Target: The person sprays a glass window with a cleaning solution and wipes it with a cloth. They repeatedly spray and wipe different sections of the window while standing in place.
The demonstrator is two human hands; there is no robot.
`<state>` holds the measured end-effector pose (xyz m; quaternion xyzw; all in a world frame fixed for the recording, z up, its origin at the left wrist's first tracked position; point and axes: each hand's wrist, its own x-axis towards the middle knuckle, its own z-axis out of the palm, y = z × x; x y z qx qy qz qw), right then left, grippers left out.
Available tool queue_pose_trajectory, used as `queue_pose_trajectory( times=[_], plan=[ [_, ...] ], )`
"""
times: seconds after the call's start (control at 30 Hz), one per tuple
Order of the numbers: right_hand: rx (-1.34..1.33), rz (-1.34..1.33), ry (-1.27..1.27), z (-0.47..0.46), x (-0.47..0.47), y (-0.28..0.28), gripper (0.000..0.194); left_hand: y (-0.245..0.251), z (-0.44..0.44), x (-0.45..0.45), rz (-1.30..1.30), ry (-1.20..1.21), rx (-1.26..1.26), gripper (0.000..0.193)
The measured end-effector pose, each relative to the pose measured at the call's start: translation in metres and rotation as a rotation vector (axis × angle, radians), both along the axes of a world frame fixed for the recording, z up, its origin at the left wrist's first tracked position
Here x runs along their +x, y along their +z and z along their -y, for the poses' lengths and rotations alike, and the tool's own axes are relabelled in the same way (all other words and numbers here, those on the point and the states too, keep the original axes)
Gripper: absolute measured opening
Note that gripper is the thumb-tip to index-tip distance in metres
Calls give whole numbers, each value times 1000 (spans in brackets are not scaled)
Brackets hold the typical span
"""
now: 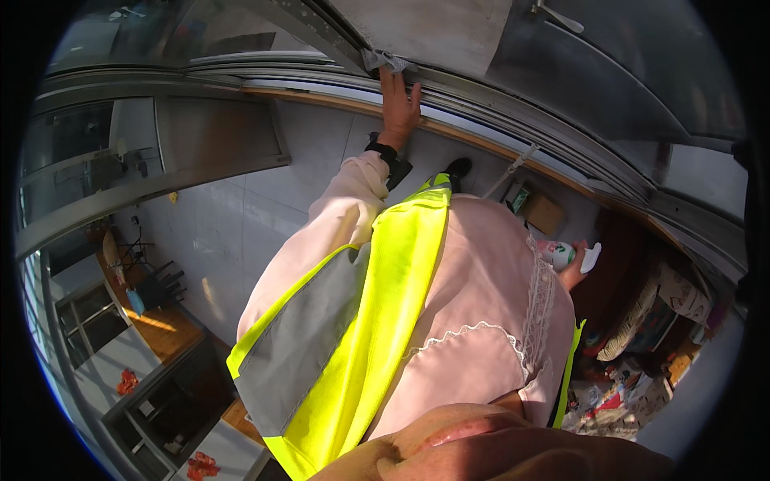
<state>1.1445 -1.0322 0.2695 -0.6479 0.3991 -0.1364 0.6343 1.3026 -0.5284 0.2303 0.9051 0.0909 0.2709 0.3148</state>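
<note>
My left hand [398,111] reaches forward with its fingertips on a crumpled grey cloth [385,60]. The cloth is pressed where an upright sash frame [343,42] meets the metal window track [457,96]. A black band circles that wrist. Lower on the right, beside my body, my right hand [575,267] is wrapped around a white spray bottle [559,255] with a white trigger head. Part of that hand and of the bottle is hidden behind my pink top.
A framed glass panel [219,132] juts into the room on the left. Below the sill stand a pole [511,171] and a cardboard box [543,214]. Patterned cloths and bags [631,397] are piled at right. A wooden-topped counter [162,324] lies at lower left.
</note>
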Motion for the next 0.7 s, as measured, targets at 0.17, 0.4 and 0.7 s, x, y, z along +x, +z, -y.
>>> queue_pose_trajectory(
  times=[0.17,0.4,0.7],
  plan=[
    [54,70,39,-57,20,12,38,15,29,24,228,157,-571,55],
    [-44,148,151,-109,1,32,41,19,37,27,169,78,-813,37],
    [-46,132,170,-180,-90,2,36,-12,-4,-89,-24,-119,-975,35]
  ],
)
